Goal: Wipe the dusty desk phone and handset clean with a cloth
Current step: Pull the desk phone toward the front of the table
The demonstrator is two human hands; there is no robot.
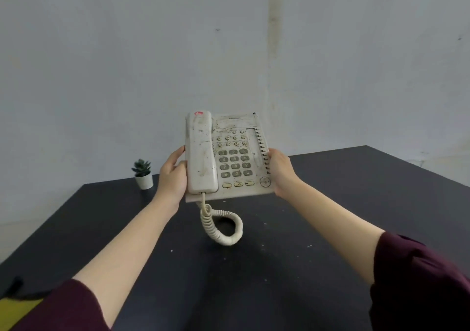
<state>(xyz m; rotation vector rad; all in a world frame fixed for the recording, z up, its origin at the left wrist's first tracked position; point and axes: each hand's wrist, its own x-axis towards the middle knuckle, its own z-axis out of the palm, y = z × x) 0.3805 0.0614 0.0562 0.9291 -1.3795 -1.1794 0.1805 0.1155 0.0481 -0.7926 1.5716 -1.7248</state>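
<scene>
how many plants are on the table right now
1. A small potted plant stands at the far left edge of the dark table, left of the phone held up by both hands.

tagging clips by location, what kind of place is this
Probably a bare office or workroom: a dusty desk phone held up in both hands over a dark table, a small potted plant at its far edge, and a plain stained wall.
</scene>
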